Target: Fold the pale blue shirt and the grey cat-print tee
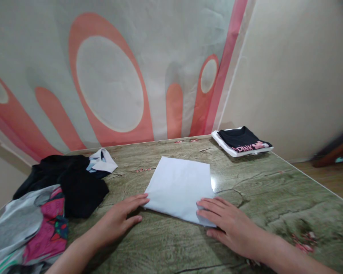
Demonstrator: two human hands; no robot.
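Observation:
A white cloth [180, 186], folded into a flat, roughly square shape, lies on the table in front of me; which garment it is I cannot make out. My left hand [124, 213] touches its near left corner with outstretched fingertips, the thumb apart from the fingers. At the near right corner, my right hand [224, 217] rests with its fingers stretched flat over the cloth and its thumb at the near edge. Neither hand grips the cloth.
On the left lie a rumpled black garment [77, 182], a white collar [104, 161] and a grey-and-pink printed garment [37, 224]. A folded stack topped by a black printed shirt [242, 137] sits at the far right of the wood-patterned table [277, 190]. A patterned wall [160, 45] stands behind.

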